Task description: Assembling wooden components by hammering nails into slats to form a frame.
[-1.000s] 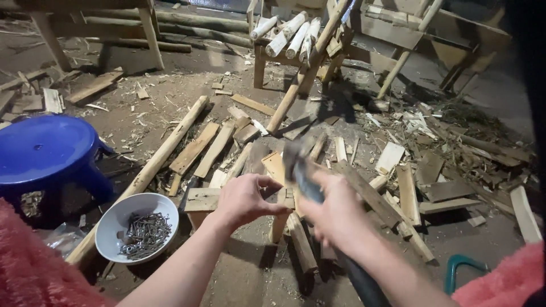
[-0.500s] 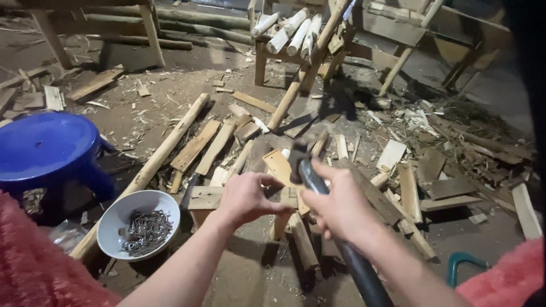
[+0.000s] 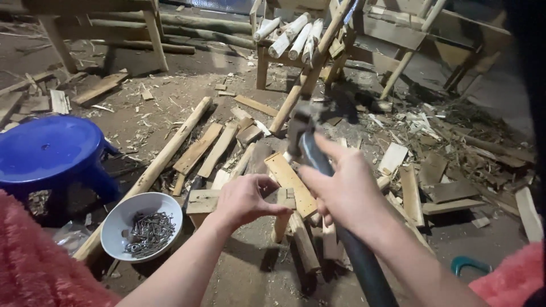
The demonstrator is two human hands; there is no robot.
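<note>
My right hand [image 3: 347, 190] grips the dark handle of a hammer [image 3: 310, 149], whose blurred metal head is raised above the wood pieces. My left hand [image 3: 245, 199] rests with curled fingers on a small wooden assembly of slats [image 3: 284, 176] on the ground, fingertips pinched near its top edge; whether a nail sits between them I cannot tell. Both forearms reach in from the bottom of the view, with fuzzy pink sleeves at the lower corners.
A white bowl of nails [image 3: 142, 226] sits left of my left arm, beside a long round pole [image 3: 162, 162]. A blue plastic stool [image 3: 51, 153] stands at the left. Scattered planks, wood scraps, and a wooden frame holding peeled sticks [image 3: 293, 37] lie beyond.
The hammer has swung upward, its head rising from just above the slats to well over them. My left hand has stayed on the wood.
</note>
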